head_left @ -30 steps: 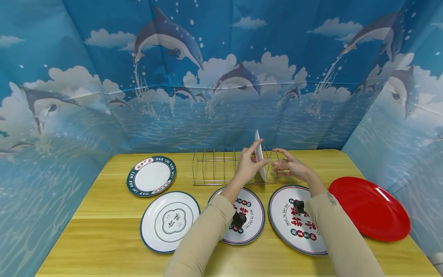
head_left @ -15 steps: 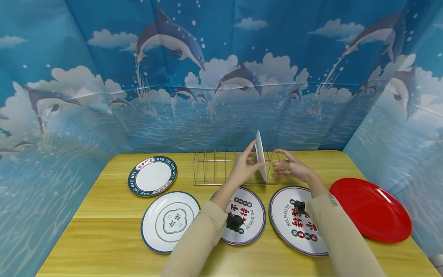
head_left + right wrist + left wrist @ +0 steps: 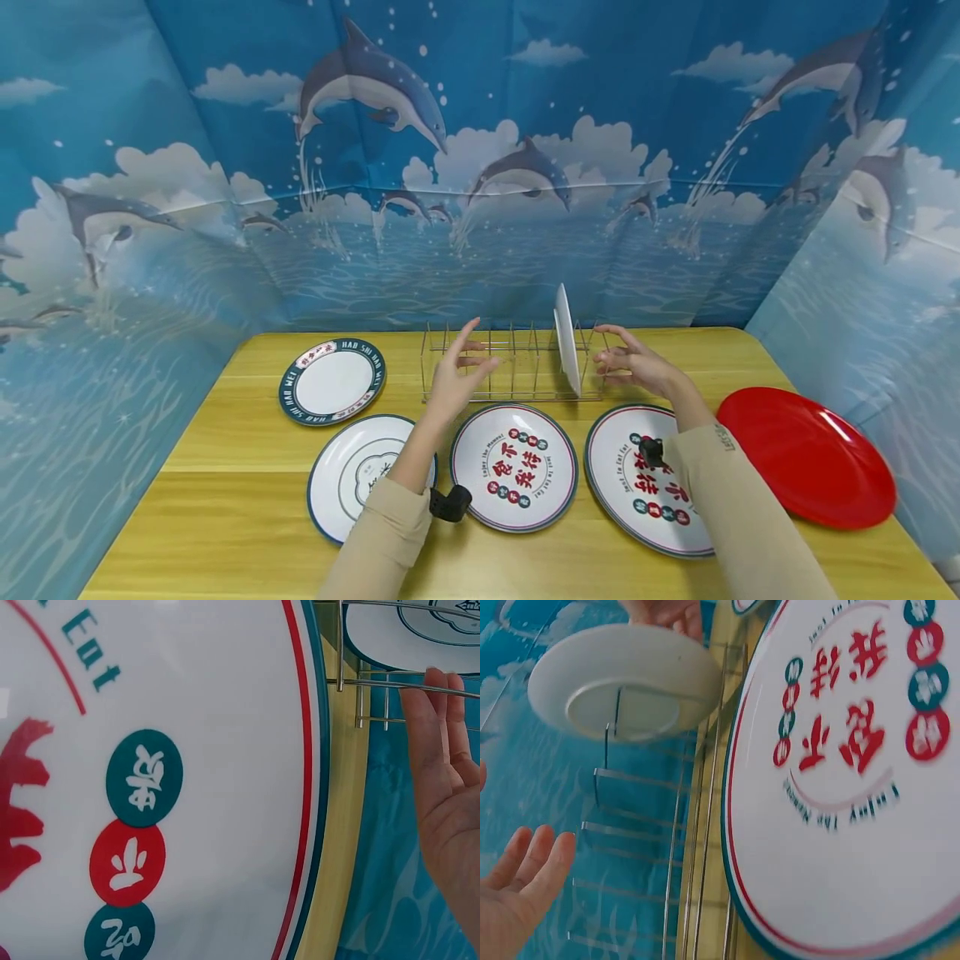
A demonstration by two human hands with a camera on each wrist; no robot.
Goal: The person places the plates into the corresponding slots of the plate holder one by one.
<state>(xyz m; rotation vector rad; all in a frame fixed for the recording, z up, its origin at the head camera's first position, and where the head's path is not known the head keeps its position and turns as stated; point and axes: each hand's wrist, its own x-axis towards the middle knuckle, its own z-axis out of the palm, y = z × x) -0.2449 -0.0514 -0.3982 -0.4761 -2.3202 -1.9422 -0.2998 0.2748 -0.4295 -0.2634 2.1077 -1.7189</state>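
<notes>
A white plate (image 3: 567,342) stands on edge, slightly tilted, in the right part of the wire dish rack (image 3: 513,393). In the left wrist view the plate's (image 3: 622,667) plain underside and foot ring show. My left hand (image 3: 453,387) is at the rack's left half, apart from the plate, fingers spread and holding nothing. At the rack's right end is my right hand (image 3: 637,364), its fingers loosely bent beside the end wires. In the right wrist view the fingers of the right hand (image 3: 446,750) look nearly straight, their tips at a rack wire; contact is hard to tell.
In front of the rack lie a plate with a flower-shaped emblem (image 3: 330,492), a plate with red lettering (image 3: 514,433) and a larger one (image 3: 615,483) like it. A green-rimmed plate (image 3: 333,383) lies back left, a red oval plate (image 3: 810,458) at right. A dolphin-printed curtain (image 3: 510,250) hangs behind.
My left hand has let go of the white plate and moved left along the rack. The plate stays upright in the rack. My right hand has hardly moved.
</notes>
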